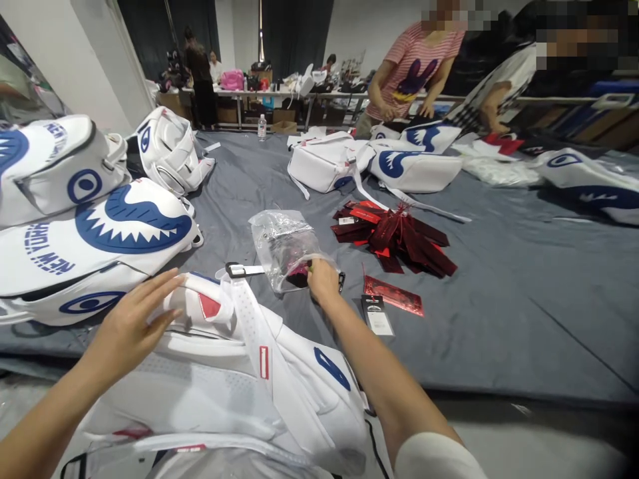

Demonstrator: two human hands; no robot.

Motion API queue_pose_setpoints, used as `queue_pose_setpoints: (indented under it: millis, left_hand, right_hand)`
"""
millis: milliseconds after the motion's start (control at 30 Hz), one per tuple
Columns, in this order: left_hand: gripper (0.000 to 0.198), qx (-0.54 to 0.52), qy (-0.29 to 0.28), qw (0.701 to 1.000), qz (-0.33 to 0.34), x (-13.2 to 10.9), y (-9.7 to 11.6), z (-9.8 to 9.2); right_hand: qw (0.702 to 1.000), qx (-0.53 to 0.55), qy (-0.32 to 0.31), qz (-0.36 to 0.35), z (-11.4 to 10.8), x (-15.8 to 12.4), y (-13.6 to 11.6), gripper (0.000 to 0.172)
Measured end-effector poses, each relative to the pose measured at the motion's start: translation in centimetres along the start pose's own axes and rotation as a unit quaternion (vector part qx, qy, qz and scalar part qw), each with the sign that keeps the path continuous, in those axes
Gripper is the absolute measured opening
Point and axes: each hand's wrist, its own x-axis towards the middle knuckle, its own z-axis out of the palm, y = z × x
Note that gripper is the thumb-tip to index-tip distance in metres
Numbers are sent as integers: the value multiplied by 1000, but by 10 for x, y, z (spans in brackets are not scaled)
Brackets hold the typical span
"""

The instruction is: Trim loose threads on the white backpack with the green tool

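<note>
At 1 o'clock from the white backpack, on the counter: clear plastic bag, right hand at its mouth; cannot tell grip. Left hand, fingers unclenched, at backpack's 10 o'clock. Step, probably: reaching in. Next needs sure pinch.

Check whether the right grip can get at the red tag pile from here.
Probably yes: the right grip is at the clear plastic bag, and the red tag pile lies nearby, with nothing tall between. It would likely need to leave the bag first.
</note>
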Motion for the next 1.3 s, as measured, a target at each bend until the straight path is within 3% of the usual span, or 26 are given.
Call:
queue_pose_setpoints:
  millis: [133, 300, 533, 700, 967, 1067, 1167, 1233, 1300]
  left_hand:
    - [50, -4, 36, 998, -57, -27, -11, 17]
    - [48, 29, 29, 996, -74, -21, -14, 34]
    - [48, 47, 39, 996, -67, -26, -15, 33]
    - [47, 59, 21, 994, -89, -20, -16, 37]
    - [47, 38, 31, 996, -75, -22, -15, 34]
    - [47, 14, 66, 995, -69, -22, -19, 34]
    - [41, -29, 160, 986, -32, -21, -14, 30]
    - [32, -58, 214, 975, -25, -20, 1, 23]
    - [19, -128, 221, 965, -53, -18, 25, 17]
  right_hand:
    - [999, -8, 12, -32, 1, 2, -5, 32]
    - [999, 1, 40, -1, -8, 12, -10, 24]
    - [993, 42, 95, 48, -8, -12, 2, 29]
    - [985, 90, 113, 97, -12, -11, 12, 29]
    - [972, 160, 155, 68, -12, -18, 4, 29]
    - [968, 189, 157, 41, -21, -33, 7, 31]
    - [951, 236, 197, -35, -38, -59, 5, 30]
    - [912, 287, 257, -139, -53, -80, -3, 24]
    - [854, 319, 317, -262, -70, -102, -18, 19]
